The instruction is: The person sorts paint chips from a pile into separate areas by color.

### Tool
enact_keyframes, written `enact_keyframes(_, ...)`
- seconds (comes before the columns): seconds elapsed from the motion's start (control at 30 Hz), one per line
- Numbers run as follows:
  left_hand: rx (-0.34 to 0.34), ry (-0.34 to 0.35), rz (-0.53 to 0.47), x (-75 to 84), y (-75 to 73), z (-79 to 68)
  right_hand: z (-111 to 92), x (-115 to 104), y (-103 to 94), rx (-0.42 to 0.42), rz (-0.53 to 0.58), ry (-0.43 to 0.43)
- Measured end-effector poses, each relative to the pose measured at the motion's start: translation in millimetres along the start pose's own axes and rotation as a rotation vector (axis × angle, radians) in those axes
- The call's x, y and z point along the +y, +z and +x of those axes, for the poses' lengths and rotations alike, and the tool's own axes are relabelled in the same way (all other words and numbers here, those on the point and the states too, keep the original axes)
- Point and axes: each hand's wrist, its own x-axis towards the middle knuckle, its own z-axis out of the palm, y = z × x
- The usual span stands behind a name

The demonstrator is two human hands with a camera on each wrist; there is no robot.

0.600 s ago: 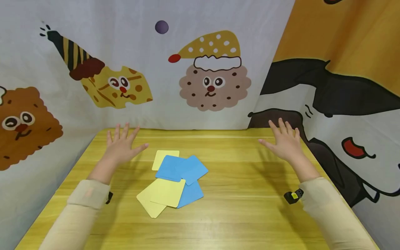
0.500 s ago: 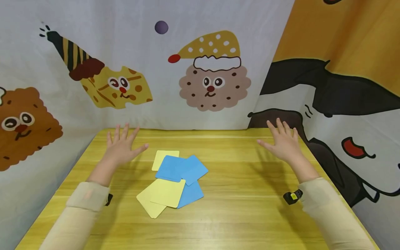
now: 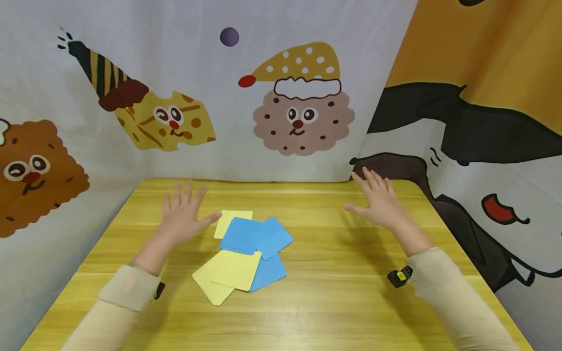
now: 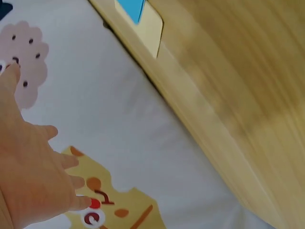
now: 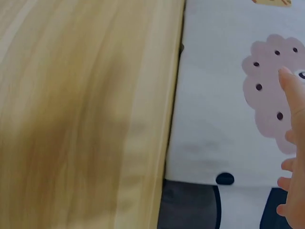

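Flat, thin yellow cards with rounded corners [image 3: 236, 270] and flat blue cards of the same shape [image 3: 274, 239] are lying in a loose, overlapping group on the glossy, yellowish wood-grain table [image 3: 325, 302], a little left of its middle. Two yellow ones are fanning out at the near side, one partly covering the other; a blue one is sticking out from beneath them to the right. Two more blue ones are overlapping behind these, and another yellow one is showing at the far left, its near corner tucked under the blue.

I am holding my left hand [image 3: 181, 222] wide open just beside the group, fingers spread, gripping nothing; in the head view my thumb tip is lining up with the far yellow card's edge. My right hand [image 3: 381, 207] is hovering well apart from the cards, over the table's right part, also spread wide and holding nothing. Both are casting soft shadows on the wood.

I am wearing beige cloth sleeves [image 3: 456, 292], and a small black device [image 3: 398, 277] is sitting at my right wrist. Behind the table, a white printed curtain [image 3: 246, 161] is hanging, showing cartoon biscuits and cheese.
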Motion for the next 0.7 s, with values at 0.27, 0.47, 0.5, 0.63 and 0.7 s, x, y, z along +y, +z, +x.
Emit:
enact_keyframes(0.27, 0.007, 0.041, -0.019, 21.6, 23.8, -6.7, 11, -19, 22.2, -0.026, 0.01, -0.14)
enact_keyframes(0.47, 0.05, 0.076, -0.041, 37.9, 38.9, -12.9, 18, -30, 37.8, -0.061, 0.055, -0.234)
enact_keyframes(0.5, 0.057, 0.077, -0.043, 40.7, 42.0, -13.6, 19, -32, 40.7, -0.068, 0.057, -0.251)
enact_keyframes(0.63, 0.074, 0.071, -0.043, 50.5, 55.3, -15.4, 25, -41, 54.1, -0.096, 0.065, -0.311)
enact_keyframes(0.7, 0.075, 0.064, -0.041, 54.0, 62.2, -16.4, 28, -46, 61.2, -0.11, 0.071, -0.337)
